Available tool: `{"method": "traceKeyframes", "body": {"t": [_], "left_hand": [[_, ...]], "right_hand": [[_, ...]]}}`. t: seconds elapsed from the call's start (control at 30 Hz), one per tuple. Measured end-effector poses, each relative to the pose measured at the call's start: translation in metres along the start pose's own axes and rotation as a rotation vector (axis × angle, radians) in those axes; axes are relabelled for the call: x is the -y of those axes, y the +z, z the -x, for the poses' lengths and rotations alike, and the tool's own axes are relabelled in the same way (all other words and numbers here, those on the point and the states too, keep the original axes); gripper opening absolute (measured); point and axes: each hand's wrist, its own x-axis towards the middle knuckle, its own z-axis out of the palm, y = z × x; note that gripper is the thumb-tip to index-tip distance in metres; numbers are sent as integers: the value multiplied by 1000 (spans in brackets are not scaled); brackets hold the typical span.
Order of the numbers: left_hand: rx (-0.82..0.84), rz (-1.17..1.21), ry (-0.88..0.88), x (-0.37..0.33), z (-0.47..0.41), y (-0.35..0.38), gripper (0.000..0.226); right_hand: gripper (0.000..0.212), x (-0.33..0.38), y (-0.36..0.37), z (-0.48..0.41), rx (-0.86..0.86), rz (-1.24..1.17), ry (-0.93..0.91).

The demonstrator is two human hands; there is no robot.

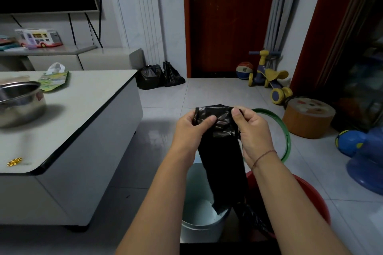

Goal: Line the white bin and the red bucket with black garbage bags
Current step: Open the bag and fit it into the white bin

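Above tiled floor (165,97), bag (221,151) seemingly between fingers (209,119).

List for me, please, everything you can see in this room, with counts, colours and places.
white bin: 1, white, floor, near centre
red bucket: 1, red, right of bin
garbage bag: 1, black, hanging over bin
filled bags: 2, black, by far wall
hoop: 1, green, floor behind bag
table: 1, white, left
pot: 1, steel, on table
ride-on toy: 1, yellow and blue, far right
stool: 1, orange, right
hands: 2, left hand and right hand, pinching the bag's top
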Motion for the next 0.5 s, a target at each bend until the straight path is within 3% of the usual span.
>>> {"method": "traceKeyframes", "body": {"t": [0.07, 0.23, 0.37, 0.43, 0.5], "left_hand": [[-103, 13, 7, 1, -3, 0, 10], [-226, -69, 74, 3, -7, 0, 25], [-337, -131, 144, 2, -8, 0, 29], [-321, -76, 105, 0, -8, -3, 28], [-197, 27, -49, -4, -5, -6, 30]], "right_hand": [[22, -1, 2, 1, -48, 27, -46], [18, -1, 7, 1, -173, 71, -89], [16, 1, 7, 2, -167, 68, -94], [16, 0, 7, 3, -156, 42, -83], [19, 2, 7, 2, -145, -28, -48]]}}
